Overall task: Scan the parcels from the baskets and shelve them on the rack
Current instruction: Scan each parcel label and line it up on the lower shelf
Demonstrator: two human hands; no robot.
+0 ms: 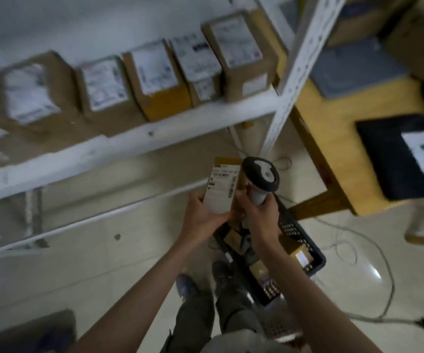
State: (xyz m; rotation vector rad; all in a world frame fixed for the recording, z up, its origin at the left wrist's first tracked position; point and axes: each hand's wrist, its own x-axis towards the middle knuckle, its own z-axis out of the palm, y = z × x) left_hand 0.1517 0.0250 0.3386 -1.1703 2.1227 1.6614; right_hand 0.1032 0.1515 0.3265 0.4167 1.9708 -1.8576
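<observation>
Your left hand (200,212) pinches the slim brown cardboard parcel with its white shipping label (222,189), thumb on the label face, the other fingers wrapped behind. Your right hand (259,212) is curled tight around the grey handle of the black-headed barcode scanner (260,174), whose head sits just beyond your fingertips, beside the parcel's right edge. Judging by that, the scan isn't lined up: tilt the head toward the barcode above your left thumb. The black plastic basket (300,240) waits below your right wrist.

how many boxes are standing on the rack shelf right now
5, in a row along the shelf: far left, next, middle, fourth, rightmost by the post. More may hide beyond the left edge.
</observation>
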